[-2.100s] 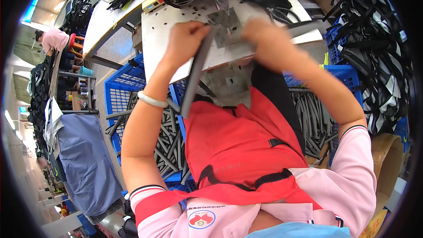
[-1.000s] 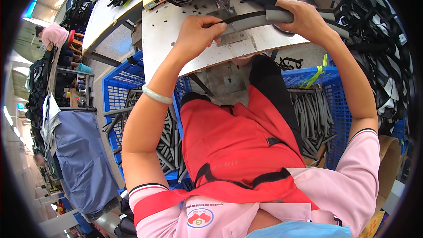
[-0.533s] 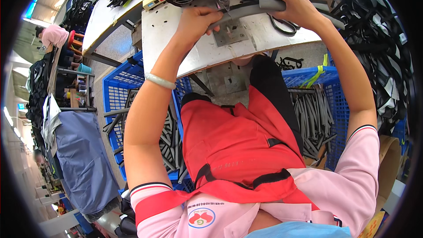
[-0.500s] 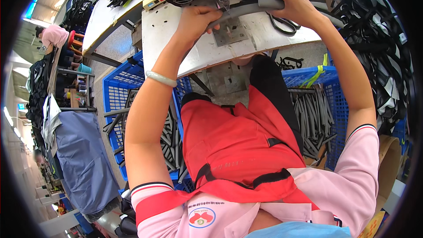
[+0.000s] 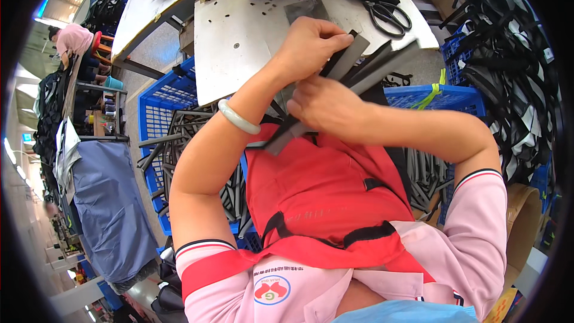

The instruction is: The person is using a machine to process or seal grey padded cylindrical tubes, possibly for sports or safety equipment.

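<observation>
Left hand: my left hand (image 5: 311, 45) was raised over the near edge of the bench, fingers curled shut around the upper end of a long flat dark grey rubber strip (image 5: 344, 63); a pale green jade-like bangle (image 5: 238, 118) sat on that wrist.
Right hand: my right hand (image 5: 326, 107) was just below the left, nearly touching it, fingers pinched closed on the same strip lower down.
Strip: I saw it running on a slant from upper right to lower left, its lower end hanging in front of my red fabric apron (image 5: 323, 197), its upper end beside further grey strips fanned out toward the right.
Bench: a white flat work plate with small holes (image 5: 239, 42) lay right behind the hands, tilted in the fisheye view.
Scissors: a pair of black-handled scissors (image 5: 390, 17) rested on the plate's far right part, apart from both hands.
Left crate: a blue plastic lattice crate (image 5: 156, 125) stood at my left, loaded with loose grey strips like the held one.
Right crate: a second blue plastic crate (image 5: 442, 97) stood at my right, under my right forearm, with more strips inside.
Far right: black rubber pieces (image 5: 508, 60) were heaped in a pile there.
Background: a person in a pink top (image 5: 73, 39) sat at a far table on the left.
Floor left: a blue-grey cloth (image 5: 104, 203) was draped there.
</observation>
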Demonstrator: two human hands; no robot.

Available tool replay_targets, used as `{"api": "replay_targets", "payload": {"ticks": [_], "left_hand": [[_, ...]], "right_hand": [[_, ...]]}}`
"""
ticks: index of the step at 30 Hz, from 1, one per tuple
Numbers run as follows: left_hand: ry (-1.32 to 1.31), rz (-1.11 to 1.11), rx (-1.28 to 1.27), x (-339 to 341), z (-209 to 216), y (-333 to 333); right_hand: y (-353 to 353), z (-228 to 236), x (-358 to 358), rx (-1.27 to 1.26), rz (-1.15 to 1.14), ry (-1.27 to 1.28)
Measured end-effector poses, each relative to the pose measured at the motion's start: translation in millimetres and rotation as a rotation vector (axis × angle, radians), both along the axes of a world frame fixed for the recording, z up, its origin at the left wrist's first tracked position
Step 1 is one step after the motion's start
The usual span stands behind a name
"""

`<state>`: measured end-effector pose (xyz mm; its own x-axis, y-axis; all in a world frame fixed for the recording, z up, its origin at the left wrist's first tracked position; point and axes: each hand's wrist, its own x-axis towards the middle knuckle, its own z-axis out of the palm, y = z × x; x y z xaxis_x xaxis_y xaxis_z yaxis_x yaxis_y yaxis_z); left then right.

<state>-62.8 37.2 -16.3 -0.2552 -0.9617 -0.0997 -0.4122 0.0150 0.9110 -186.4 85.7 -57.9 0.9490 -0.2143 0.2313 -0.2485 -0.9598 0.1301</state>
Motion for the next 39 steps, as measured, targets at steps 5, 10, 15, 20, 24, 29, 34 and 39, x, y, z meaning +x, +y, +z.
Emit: {"api": "replay_targets", "payload": {"ticks": [5, 10, 15, 20, 24, 29, 34, 39], "left_hand": [[0.195, -0.009, 0.245, 60, -54, 20], [0.202, -0.07, 0.372, 76, -28, 37], [-0.109, 0.069, -0.319, 52, -1, 21], [-0.271, -0.027, -0.46, 50, -14, 12], [-0.211, -0.172, -0.353, 37, -27, 25], [0.155, 0.001, 0.114, 31, -15, 23], [0.172, 0.078, -0.044, 35, 2, 1], [0.083, 0.106, -0.085, 39, 5, -20]], "right_hand": [[-55, 27, -52, 0.264, -0.301, -0.146], [-79, 35, -121, 0.409, -0.495, -0.226], [-91, 60, -133, 0.506, -0.591, -0.325], [-100, 67, -144, 0.227, -0.63, -0.257], [-91, 70, -145, 0.276, -0.563, -0.206], [-95, 71, -141, 0.411, -0.581, -0.301], [-110, 59, -146, 0.422, -0.545, -0.445], [-121, 69, -141, 0.559, -0.675, -0.339]]}}
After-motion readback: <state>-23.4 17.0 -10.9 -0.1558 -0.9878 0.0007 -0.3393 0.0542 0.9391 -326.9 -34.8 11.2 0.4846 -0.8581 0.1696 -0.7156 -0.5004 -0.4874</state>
